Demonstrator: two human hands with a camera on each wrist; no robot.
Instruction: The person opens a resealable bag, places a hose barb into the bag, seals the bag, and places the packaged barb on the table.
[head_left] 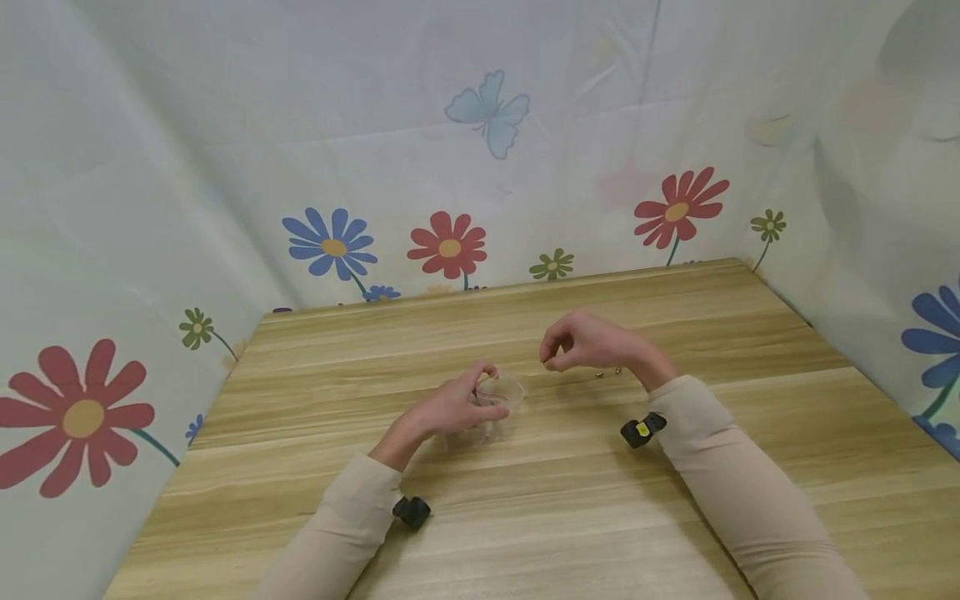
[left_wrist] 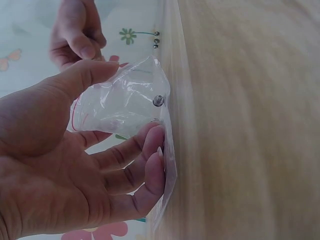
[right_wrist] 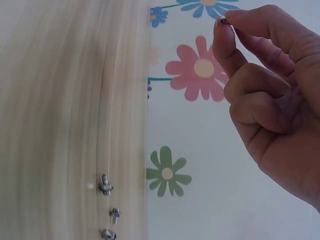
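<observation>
My left hand [head_left: 453, 406] holds a clear plastic zip bag [left_wrist: 122, 95] with a red line by its mouth. The thumb lies along one side of the bag and curled fingers hold the other, low over the table. A small silvery metal piece [left_wrist: 158, 100] shows in the bag near its bottom. To the right, my right hand [head_left: 588, 340] is raised a little above the table, apart from the bag. Its thumb and index fingertip pinch a tiny dark metal piece [right_wrist: 224, 21], mostly covered by the fingertips; the other fingers are curled.
Several small screw-like metal pieces [right_wrist: 106, 185] lie in a row on the wood-grain table [head_left: 525, 517], beneath the right wrist. A white flower-print curtain [head_left: 360, 150] hangs behind the table and along both sides. Black wrist cameras [head_left: 412, 512] sit at both cuffs.
</observation>
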